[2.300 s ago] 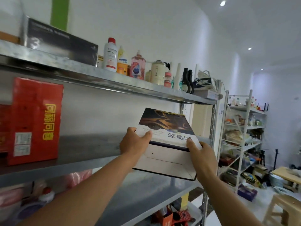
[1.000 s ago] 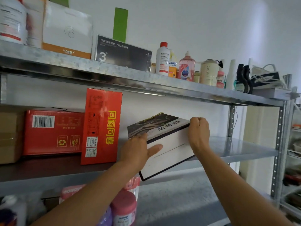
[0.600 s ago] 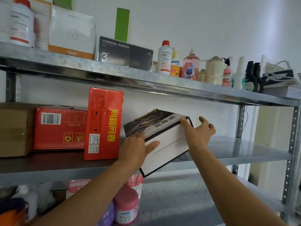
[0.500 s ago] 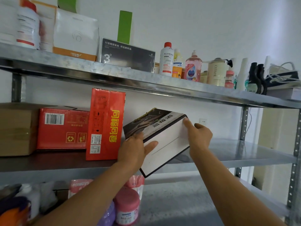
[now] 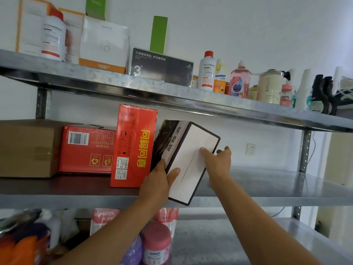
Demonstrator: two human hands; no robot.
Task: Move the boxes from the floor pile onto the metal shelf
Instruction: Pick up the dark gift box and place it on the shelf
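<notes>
Left hand (image 5: 160, 180) grips lower left edge of white box (image 5: 191, 161), thumb on white face. Right hand (image 5: 217, 163) holds right edge, forefinger flat across face. White box mid-frame, tilted, lower corner over front lip of metal shelf (image 5: 267, 188), top just beside tall red box (image 5: 133, 146); contact unclear. Blue characters on its side, blurred. Yellow characters on tall red box. Barcode on low red box (image 5: 86, 150), centre left. Upper shelf: dark box (image 5: 160, 66) marked "3°", bottle (image 5: 219, 77) reading "seaways".
</notes>
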